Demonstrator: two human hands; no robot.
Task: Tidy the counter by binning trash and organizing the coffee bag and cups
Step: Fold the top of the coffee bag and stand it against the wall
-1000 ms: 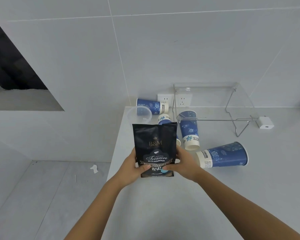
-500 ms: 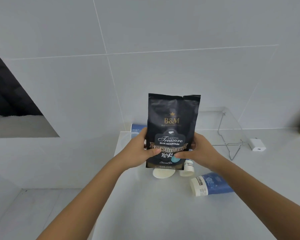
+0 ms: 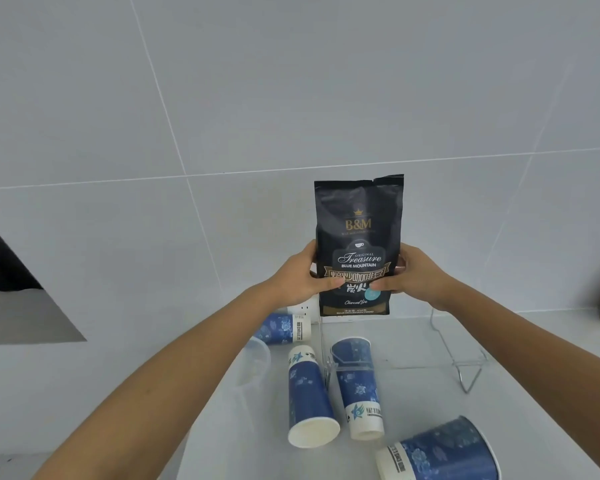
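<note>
Starting at the left, a clear plastic cup (image 3: 253,362) lies near the edge of the white counter (image 3: 520,403), and we judge that a careless sweep of our left forearm could knock it to the floor. Our left hand (image 3: 300,275) has its grip clamped on the left edge of the glossy black coffee bag (image 3: 357,244), which we hold upright in the air in front of the tiled wall, above the back of the counter. Its front reads "B&M" under a gold crown, then "ORIGINAL Treasure BLUE MOUNTAIN", a gold band of Chinese characters, and "Charcoal fire"; the small print at the foot is too fine to read surely. Below it four blue floral paper cups (image 3: 309,396) lie toppled, their white bands printed with characters we cannot make out; setting the bag down among them could send them rolling. Our right hand (image 3: 413,275) grips the bag's right edge, just above the clear acrylic shelf on wire legs (image 3: 465,365), which a low bag could bump.
</note>
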